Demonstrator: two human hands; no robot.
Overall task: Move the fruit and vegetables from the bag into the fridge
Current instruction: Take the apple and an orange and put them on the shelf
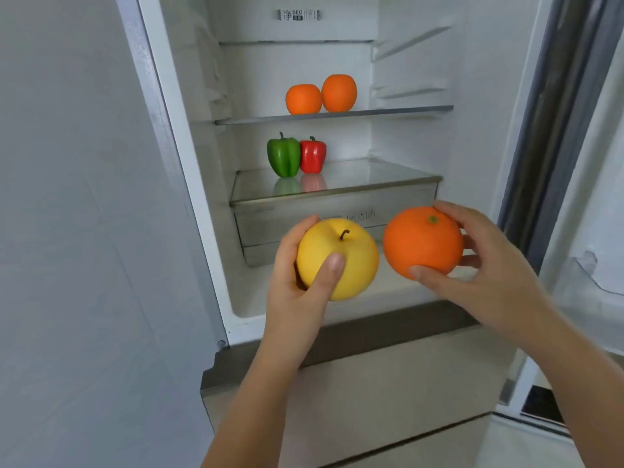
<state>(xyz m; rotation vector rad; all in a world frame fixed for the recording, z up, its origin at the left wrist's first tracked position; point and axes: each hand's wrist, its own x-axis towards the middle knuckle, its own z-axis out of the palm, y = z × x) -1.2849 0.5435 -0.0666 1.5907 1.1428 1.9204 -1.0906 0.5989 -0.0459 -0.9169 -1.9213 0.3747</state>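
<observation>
My left hand [297, 282] grips a yellow apple [351, 255] with a dark stem, held in front of the open fridge's drawer. My right hand [489, 265] holds an orange [422, 241] beside it, thumb below and fingers behind. Both fruits hang just outside the fridge's lower opening. Inside the fridge, two oranges [320, 95] sit side by side on the upper glass shelf [388, 113]. A green pepper [283, 156] and a red pepper [313, 156] stand upright, touching, on the lower glass shelf [371, 179]. The bag is not in view.
A clear drawer [263, 228] sits under the lower shelf. The fridge's open door [594, 197] with its bins stands at the right. A grey closed door panel [84, 231] fills the left. Closed drawers [388, 383] lie below the opening.
</observation>
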